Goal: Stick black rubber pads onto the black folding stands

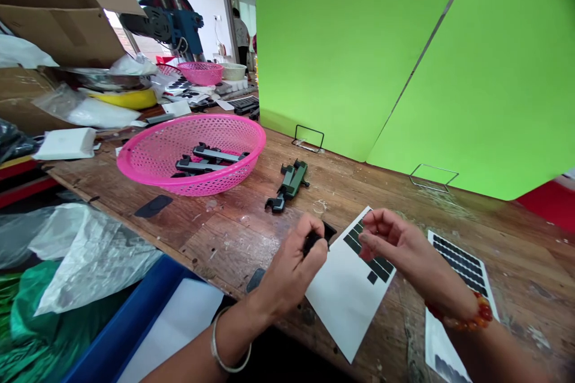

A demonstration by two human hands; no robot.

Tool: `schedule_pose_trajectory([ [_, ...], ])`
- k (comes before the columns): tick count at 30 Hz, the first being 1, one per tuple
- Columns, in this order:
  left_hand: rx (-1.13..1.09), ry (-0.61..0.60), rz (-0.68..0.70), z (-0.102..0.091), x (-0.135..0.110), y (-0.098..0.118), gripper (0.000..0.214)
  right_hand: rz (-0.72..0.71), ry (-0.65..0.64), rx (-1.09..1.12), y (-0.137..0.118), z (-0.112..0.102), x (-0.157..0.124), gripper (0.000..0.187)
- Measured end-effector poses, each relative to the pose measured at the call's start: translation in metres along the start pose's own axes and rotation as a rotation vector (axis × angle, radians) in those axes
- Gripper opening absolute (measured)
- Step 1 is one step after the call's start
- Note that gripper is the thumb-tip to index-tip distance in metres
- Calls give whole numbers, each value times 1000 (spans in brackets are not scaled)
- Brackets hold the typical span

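My left hand (294, 266) is closed around a small black plastic part (320, 236), held just above the wooden table. My right hand (395, 246) hovers beside it over a white sticker sheet (345, 293) that carries rows of small black rectangular stickers. Its fingers are curled and pinched together near the stickers; I cannot make out whether a sticker is between them. A second sticker sheet (462, 260) lies to the right, partly under my right wrist.
A pink basket (148, 158) holding several dark grey parts stands at the left. A green and black part (290, 182) lies mid-table. Green screens (359, 42) wall off the back. A blue bin (135, 317) and plastic bags sit at the near left edge.
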State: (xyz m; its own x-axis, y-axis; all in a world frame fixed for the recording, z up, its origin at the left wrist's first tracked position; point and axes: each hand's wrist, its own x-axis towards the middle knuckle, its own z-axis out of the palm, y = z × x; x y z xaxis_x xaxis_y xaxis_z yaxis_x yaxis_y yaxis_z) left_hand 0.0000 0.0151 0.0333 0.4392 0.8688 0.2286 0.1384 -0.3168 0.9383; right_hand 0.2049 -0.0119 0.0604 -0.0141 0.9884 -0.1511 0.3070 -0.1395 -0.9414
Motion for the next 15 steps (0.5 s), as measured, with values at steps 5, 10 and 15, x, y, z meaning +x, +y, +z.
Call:
schedule_pose_trajectory([
  [5, 613, -116, 149, 17, -11, -17, 5, 24, 160, -553, 90, -20, -7, 16],
  [10, 872, -336, 104, 51, -30, -52, 31, 82, 262, -754, 156, -11, -19, 16],
  [15, 862, -392, 221, 73, -27, -65, 65, 52, 338, -718, 169, -3, -25, 13],
])
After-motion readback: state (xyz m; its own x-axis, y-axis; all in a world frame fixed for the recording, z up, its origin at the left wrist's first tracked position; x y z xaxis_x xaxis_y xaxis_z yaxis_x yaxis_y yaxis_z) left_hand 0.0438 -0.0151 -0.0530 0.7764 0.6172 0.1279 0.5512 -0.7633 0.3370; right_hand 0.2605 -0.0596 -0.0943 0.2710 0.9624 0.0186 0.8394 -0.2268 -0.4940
